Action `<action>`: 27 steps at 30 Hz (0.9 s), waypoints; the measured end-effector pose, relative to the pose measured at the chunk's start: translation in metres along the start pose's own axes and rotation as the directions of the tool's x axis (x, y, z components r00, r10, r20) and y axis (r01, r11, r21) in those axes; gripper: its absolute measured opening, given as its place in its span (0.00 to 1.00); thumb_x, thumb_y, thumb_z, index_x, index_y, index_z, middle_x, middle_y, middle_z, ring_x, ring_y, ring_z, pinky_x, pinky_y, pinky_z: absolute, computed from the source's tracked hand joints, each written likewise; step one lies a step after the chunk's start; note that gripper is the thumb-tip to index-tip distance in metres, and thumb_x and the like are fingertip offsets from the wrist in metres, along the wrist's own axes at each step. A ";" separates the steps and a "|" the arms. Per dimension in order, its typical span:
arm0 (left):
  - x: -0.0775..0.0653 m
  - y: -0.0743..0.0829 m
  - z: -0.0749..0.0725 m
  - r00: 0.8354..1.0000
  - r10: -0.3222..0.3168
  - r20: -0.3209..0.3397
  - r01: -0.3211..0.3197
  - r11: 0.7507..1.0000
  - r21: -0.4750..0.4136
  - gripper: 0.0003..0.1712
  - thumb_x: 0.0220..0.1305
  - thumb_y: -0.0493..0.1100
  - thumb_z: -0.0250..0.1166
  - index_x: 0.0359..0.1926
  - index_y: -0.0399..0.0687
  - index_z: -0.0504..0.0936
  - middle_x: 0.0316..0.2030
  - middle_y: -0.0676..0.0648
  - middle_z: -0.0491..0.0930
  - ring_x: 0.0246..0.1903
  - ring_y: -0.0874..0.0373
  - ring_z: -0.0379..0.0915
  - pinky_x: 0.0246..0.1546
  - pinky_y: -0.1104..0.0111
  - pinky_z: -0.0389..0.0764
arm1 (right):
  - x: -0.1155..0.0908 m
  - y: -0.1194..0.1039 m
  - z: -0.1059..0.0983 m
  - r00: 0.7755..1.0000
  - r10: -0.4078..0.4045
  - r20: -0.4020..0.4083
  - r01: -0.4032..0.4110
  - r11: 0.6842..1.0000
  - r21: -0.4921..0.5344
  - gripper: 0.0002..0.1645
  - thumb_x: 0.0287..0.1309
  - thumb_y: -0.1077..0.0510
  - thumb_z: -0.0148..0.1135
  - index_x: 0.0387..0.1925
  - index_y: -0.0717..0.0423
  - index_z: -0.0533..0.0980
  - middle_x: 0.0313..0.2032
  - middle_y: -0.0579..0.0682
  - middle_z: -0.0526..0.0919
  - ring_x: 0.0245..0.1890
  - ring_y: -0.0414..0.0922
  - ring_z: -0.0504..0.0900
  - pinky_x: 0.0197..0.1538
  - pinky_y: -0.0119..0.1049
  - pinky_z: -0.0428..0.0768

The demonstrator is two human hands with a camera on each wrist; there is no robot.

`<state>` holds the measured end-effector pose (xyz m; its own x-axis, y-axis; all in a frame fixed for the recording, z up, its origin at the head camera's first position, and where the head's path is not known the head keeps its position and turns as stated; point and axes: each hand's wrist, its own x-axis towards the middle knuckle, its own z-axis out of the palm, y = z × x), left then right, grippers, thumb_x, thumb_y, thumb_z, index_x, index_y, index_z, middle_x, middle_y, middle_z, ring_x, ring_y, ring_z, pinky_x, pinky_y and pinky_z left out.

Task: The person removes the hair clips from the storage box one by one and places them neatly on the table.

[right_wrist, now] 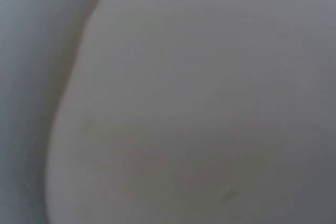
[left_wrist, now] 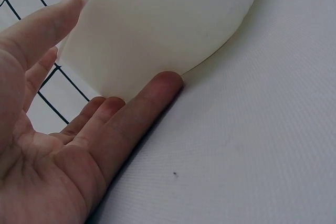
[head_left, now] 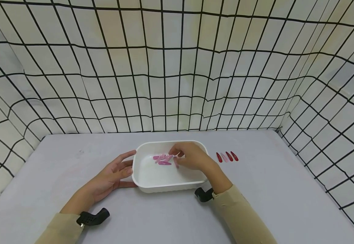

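One pink clip (head_left: 175,162) lies inside the tray (head_left: 155,178) at the right hand's (head_left: 192,156) fingertips, its long axis running roughly away from the person, crosswise to the tray's length. The right hand is much the nearer; the left hand (head_left: 112,175) is beyond the tray's left end. The right hand's fingers and thumb curl down over the clip, but whether they pinch it cannot be told; the right wrist view is a blur of pale surfaces. Just left of the clip, more pink clips form a loose pile (head_left: 162,157), slim, tapered and shiny, lying at mixed angles.

The tray is smooth white, probably plastic, a shallow oblong with rounded corners, its longer sides running left to right. The left hand, fingers spread, touches its left end. Beyond the right end, four clips stand in a slanted row (head_left: 227,156), three red and one pink. The table (head_left: 152,217) wears a pale cloth, finely woven up close; black wire mesh (head_left: 164,76) rises behind.
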<state>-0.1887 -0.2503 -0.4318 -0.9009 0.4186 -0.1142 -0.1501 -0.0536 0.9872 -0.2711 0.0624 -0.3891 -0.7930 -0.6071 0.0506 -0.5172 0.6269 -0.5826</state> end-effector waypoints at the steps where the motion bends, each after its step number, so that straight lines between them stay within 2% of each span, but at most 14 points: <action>1: 0.000 0.000 0.000 1.000 0.004 0.004 -0.004 1.000 0.001 0.38 0.75 0.37 0.55 0.78 0.61 0.50 0.75 0.37 0.51 0.60 0.47 0.75 0.55 0.46 0.81 | 0.000 0.000 0.000 1.000 0.003 0.004 -0.003 1.000 0.000 0.15 0.60 0.65 0.66 0.48 0.51 0.82 0.44 0.46 0.86 0.47 0.44 0.82 0.52 0.38 0.82; 6: -0.001 0.001 0.000 1.000 0.004 0.004 -0.004 1.000 0.004 0.38 0.75 0.38 0.56 0.78 0.60 0.50 0.75 0.36 0.51 0.60 0.48 0.75 0.54 0.46 0.81 | 0.000 0.002 0.002 0.999 0.009 0.044 -0.008 1.000 -0.030 0.18 0.57 0.67 0.66 0.48 0.50 0.82 0.42 0.44 0.86 0.46 0.43 0.81 0.55 0.38 0.80; 11: -0.001 0.002 0.001 1.000 -0.012 -0.008 0.012 1.000 -0.004 0.37 0.75 0.38 0.56 0.77 0.62 0.51 0.75 0.38 0.52 0.60 0.47 0.75 0.55 0.46 0.81 | -0.001 0.003 0.005 0.994 0.060 0.090 -0.055 0.997 -0.052 0.21 0.54 0.65 0.68 0.50 0.45 0.82 0.42 0.41 0.84 0.45 0.42 0.78 0.53 0.37 0.79; 18: -0.001 0.002 0.002 1.000 -0.013 -0.012 0.013 1.000 0.004 0.38 0.75 0.38 0.56 0.77 0.63 0.51 0.75 0.39 0.52 0.61 0.48 0.74 0.55 0.46 0.81 | -0.002 -0.001 0.006 0.991 0.104 0.087 -0.095 0.990 -0.105 0.26 0.47 0.66 0.75 0.49 0.44 0.83 0.42 0.40 0.83 0.44 0.42 0.77 0.49 0.34 0.79; 23: -0.001 0.002 0.002 1.000 -0.009 -0.008 0.009 1.000 -0.001 0.38 0.75 0.38 0.56 0.78 0.62 0.51 0.75 0.39 0.52 0.61 0.47 0.74 0.55 0.46 0.81 | -0.004 -0.003 0.005 0.993 0.094 0.075 -0.085 0.989 -0.119 0.23 0.49 0.67 0.75 0.47 0.45 0.85 0.37 0.42 0.83 0.39 0.42 0.77 0.43 0.31 0.79; 27: -0.001 0.002 0.002 1.000 -0.011 -0.005 0.011 1.000 -0.008 0.38 0.75 0.38 0.56 0.78 0.62 0.50 0.75 0.39 0.51 0.61 0.47 0.74 0.55 0.46 0.80 | -0.004 -0.002 0.005 0.995 0.069 0.078 -0.059 0.991 -0.121 0.15 0.52 0.63 0.74 0.42 0.46 0.85 0.33 0.41 0.83 0.37 0.41 0.77 0.42 0.31 0.78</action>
<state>-0.1870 -0.2489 -0.4292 -0.9014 0.4143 -0.1257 -0.1630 -0.0559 0.9850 -0.2654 0.0610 -0.3916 -0.7992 -0.5988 -0.0528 -0.5046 0.7161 -0.4822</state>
